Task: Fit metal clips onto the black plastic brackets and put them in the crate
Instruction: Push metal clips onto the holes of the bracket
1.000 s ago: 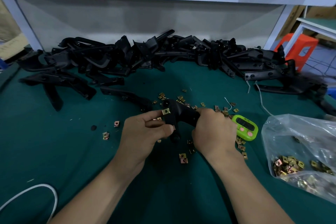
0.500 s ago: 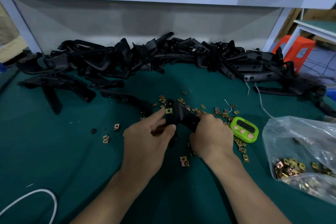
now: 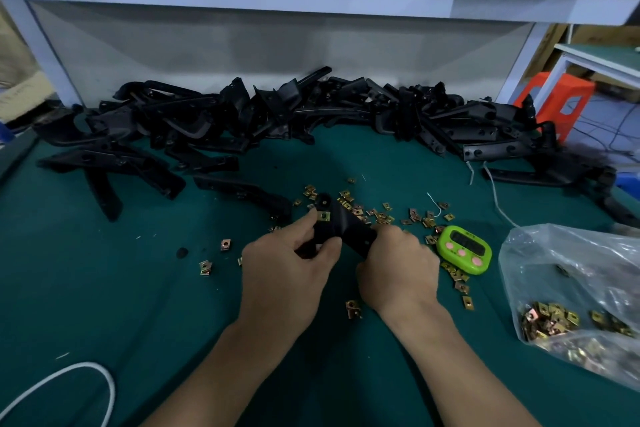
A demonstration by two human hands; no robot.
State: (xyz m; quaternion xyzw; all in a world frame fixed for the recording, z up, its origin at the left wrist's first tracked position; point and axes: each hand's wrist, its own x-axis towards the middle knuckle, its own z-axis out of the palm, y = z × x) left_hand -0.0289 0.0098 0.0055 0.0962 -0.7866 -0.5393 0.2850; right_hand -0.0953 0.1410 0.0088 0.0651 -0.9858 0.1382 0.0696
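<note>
Both hands are raised just above the green desk (image 3: 104, 288), near its centre, and share one black bracket (image 3: 348, 230).

1. The left hand (image 3: 287, 274) pinches the upper left part of the bracket. The thumb lies on the near side and the forefinger reaches over the top. The remaining fingers are curled under the part.
2. The right hand (image 3: 398, 263) is curled around the lower right end of the bracket, so that end is hidden inside the fist.
3. The bracket runs at a slant between the two hands, with its rounded end pointing up and away from the person.
4. One brass-coloured clip (image 3: 323, 216) sits on the bracket just below the rounded end. The left forefinger tip touches its edge.

Loose clips (image 3: 381, 215) are scattered on the desk behind and to the right of the hands, with a few on the left. A long pile of brackets (image 3: 277, 114) lies along the far edge of the desk. A green timer (image 3: 464, 250) lies just beside the right hand. A clear plastic bag (image 3: 588, 253) at the right edge contains more clips. A white cable (image 3: 86, 378) loops at the near left corner. An orange stool (image 3: 554, 100) stands past the desk at the right.
</note>
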